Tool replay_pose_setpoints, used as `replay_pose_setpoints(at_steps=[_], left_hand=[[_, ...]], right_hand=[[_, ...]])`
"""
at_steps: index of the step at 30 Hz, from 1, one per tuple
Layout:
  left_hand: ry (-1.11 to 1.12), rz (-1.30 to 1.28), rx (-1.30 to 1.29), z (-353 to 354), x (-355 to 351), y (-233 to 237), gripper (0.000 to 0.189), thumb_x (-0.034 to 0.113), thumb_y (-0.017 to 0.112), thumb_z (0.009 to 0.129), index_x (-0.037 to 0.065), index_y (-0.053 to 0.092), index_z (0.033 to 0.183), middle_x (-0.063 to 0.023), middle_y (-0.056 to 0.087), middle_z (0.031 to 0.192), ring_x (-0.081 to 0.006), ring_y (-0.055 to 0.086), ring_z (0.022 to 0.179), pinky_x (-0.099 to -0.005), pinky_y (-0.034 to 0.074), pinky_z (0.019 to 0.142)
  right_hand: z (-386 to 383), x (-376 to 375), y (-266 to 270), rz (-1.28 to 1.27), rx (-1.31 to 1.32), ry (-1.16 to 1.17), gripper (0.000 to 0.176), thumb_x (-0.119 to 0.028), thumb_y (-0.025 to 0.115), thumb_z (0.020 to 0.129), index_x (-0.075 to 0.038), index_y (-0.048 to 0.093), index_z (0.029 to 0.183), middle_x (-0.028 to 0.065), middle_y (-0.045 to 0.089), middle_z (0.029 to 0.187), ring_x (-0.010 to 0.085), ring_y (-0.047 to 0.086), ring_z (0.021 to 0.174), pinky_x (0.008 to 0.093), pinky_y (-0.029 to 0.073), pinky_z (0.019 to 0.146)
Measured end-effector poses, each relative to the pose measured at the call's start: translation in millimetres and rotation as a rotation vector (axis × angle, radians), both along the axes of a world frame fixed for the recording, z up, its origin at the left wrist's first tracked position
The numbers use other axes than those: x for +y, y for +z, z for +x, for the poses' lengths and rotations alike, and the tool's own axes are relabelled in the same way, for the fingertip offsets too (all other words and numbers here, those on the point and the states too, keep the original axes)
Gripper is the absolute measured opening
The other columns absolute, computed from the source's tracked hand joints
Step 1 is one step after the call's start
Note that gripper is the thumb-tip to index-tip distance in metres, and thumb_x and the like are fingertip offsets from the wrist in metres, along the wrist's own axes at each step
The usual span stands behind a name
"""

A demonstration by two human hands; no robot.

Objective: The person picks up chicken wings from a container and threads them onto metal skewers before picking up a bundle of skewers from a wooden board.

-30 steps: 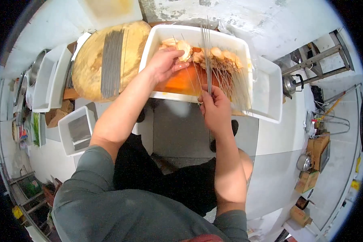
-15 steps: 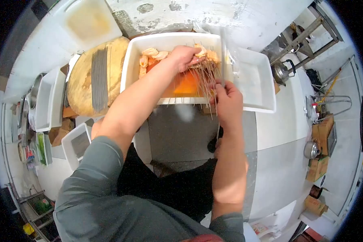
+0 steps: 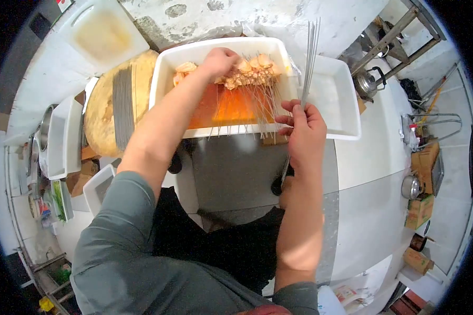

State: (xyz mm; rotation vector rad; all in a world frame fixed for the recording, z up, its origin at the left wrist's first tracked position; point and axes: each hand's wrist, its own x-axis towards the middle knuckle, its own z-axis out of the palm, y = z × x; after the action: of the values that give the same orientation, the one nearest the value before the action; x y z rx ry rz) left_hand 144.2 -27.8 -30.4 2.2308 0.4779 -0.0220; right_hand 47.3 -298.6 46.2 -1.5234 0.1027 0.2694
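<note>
My right hand (image 3: 302, 131) grips a bundle of thin metal skewers (image 3: 310, 58) that points up over the rim between two white tubs. My left hand (image 3: 215, 62) reaches into the nearer white tub (image 3: 163, 79), fingers down among pale pieces of food (image 3: 252, 71) threaded on skewers. The loaded skewers fan out toward me over orange sauce (image 3: 231, 107) in the tub's bottom. Whether the left hand has hold of a piece is hidden by its back.
An empty white tub (image 3: 336, 105) sits to the right. A round wooden chopping block (image 3: 102, 105) at left carries a row of bare skewers (image 3: 122, 107). More white tubs (image 3: 63, 136) stand at far left; a kettle (image 3: 367, 84) and boxes at right.
My left hand moved left along the row of skewered food. My right hand raised the skewer bundle and shifted it slightly right. The view tilted a little.
</note>
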Motion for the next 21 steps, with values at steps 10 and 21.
replay_pose_setpoints(at_steps=[10,21], left_hand=[[-0.283,0.738,0.414,-87.9,72.9,-38.3,0.051,0.047,0.051,0.091,0.0,0.067,0.102,-0.0214,0.066,0.101,-0.0322,0.063,0.096,-0.0435,0.046,0.089],[-0.261,0.647,0.51,-89.3,64.6,-53.9,0.034,0.031,0.048,0.094,0.005,0.067,0.106,-0.015,0.066,0.108,-0.0295,0.062,0.103,-0.0398,0.048,0.087]], right_hand=[[-9.2,-10.4,8.9,0.021,-0.07,-0.134,0.019,-0.018,0.052,0.096,-0.002,0.061,0.101,-0.0013,0.051,0.065,0.0039,0.042,0.052,0.02,0.032,0.044],[-13.8,-2.4,-2.2,-0.009,-0.106,-0.028,0.02,-0.018,0.051,0.096,-0.002,0.061,0.103,-0.0005,0.054,0.068,0.0046,0.045,0.053,0.0206,0.035,0.046]])
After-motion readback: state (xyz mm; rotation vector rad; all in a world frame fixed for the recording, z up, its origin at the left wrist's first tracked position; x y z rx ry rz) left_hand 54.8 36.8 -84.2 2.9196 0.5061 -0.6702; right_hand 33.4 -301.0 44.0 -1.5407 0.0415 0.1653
